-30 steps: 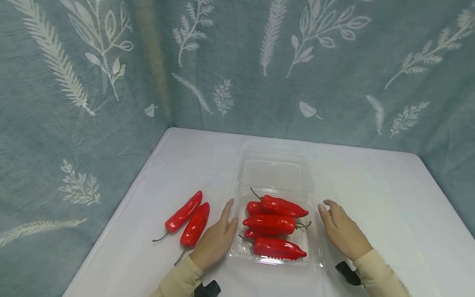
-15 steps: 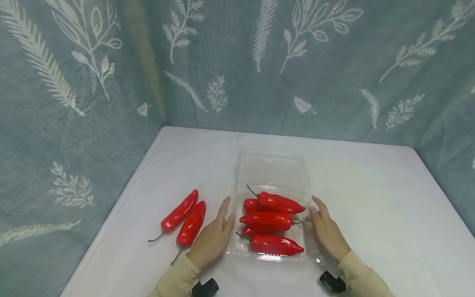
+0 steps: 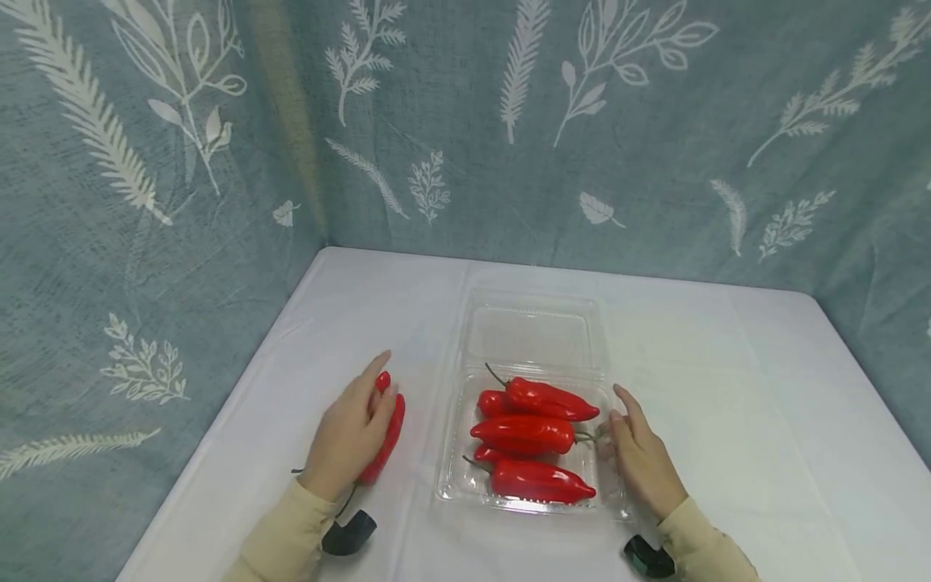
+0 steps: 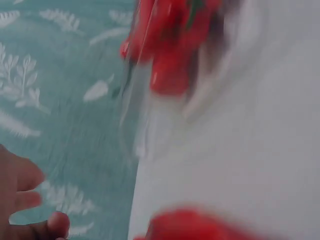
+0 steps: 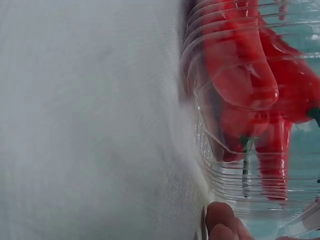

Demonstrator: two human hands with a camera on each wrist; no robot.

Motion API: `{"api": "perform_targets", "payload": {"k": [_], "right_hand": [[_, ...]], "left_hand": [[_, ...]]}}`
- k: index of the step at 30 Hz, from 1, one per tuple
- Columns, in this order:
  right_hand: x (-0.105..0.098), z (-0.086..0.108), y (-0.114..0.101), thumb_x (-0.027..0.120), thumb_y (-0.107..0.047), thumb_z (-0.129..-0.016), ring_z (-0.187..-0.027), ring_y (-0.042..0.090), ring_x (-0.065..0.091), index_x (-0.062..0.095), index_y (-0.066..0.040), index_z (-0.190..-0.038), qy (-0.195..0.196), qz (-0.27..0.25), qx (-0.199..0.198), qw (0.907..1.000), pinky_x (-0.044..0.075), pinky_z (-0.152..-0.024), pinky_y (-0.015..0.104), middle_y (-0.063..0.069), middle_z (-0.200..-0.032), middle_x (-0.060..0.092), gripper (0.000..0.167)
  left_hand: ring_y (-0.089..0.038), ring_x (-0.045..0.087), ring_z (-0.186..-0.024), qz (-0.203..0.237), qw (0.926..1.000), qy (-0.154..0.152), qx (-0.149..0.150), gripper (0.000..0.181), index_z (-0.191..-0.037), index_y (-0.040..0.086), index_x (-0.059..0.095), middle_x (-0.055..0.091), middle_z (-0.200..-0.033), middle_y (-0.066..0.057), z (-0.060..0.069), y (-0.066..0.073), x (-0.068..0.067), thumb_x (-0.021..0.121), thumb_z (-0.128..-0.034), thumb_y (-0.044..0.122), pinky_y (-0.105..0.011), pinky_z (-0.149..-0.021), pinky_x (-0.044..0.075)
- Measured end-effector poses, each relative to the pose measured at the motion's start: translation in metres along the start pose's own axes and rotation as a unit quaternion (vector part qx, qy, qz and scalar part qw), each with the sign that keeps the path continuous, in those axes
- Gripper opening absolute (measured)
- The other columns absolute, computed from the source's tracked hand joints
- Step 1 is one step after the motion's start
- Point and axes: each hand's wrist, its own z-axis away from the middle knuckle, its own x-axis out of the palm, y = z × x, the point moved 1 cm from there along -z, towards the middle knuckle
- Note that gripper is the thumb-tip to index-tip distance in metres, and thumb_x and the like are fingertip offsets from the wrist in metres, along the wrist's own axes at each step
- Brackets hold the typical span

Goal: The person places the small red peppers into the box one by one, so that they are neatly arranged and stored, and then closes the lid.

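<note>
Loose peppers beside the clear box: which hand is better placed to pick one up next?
Probably the left hand: it is over the loose peppers, while the right hand is across the clear box.

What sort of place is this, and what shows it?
Probably a screened workspace: leaf-patterned blue-green fabric, a white cloth-covered table, and a clear plastic box holding long red peppers.
</note>
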Motion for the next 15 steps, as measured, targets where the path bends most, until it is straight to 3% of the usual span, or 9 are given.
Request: {"api": "perform_targets", "payload": {"k": [2, 7, 10, 15], "right_hand": [[0.0, 0.001, 0.0, 0.034, -0.035, -0.104, -0.079, 0.017, 0.06, 0.02, -0.02, -0.151, 0.0, 0.002, -0.002, 1.0, 0.049, -0.067, 0.027, 0.013, -0.111, 0.06, 0.052], [0.0, 0.001, 0.001, 0.033, -0.034, -0.104, -0.079, 0.016, 0.061, 0.023, -0.018, -0.151, 0.01, 0.012, -0.02, 0.9997, 0.049, -0.069, 0.029, 0.012, -0.109, 0.061, 0.051], [0.0, 0.0, 0.002, 0.032, -0.034, -0.104, -0.078, 0.016, 0.062, 0.024, -0.017, -0.151, 0.019, 0.018, -0.028, 0.9992, 0.049, -0.071, 0.031, 0.012, -0.109, 0.063, 0.05], [0.0, -0.001, 0.002, 0.032, -0.033, -0.104, -0.08, 0.017, 0.062, 0.024, -0.017, -0.151, 0.02, 0.025, -0.027, 0.9991, 0.052, -0.077, 0.037, 0.013, -0.11, 0.063, 0.05]], "left_hand": [[-0.017, 0.048, -0.071, -0.03, 0.9995, 0.003, -0.004, 0.054, -0.14, 0.01, 0.046, 0.052, -0.083, -0.005, -0.001, -0.01, -0.011, 0.064, -0.0903, 0.02, -0.03, -0.062, 0.049], [-0.031, 0.055, -0.085, -0.101, 0.9931, -0.044, -0.04, 0.059, -0.134, 0.003, 0.051, 0.056, -0.102, -0.02, 0.002, -0.03, -0.031, 0.073, -0.0824, 0.022, -0.043, -0.068, 0.055], [-0.035, 0.055, -0.09, -0.116, 0.9884, -0.081, -0.055, 0.061, -0.131, 0.0, 0.051, 0.055, -0.107, -0.024, 0.004, -0.039, -0.033, 0.074, -0.0806, 0.025, -0.048, -0.071, 0.055], [-0.037, 0.056, -0.096, -0.098, 0.9806, -0.142, -0.094, 0.067, -0.133, -0.004, 0.048, 0.053, -0.112, -0.026, 0.004, -0.05, -0.028, 0.075, -0.0802, 0.029, -0.051, -0.074, 0.055]]}}
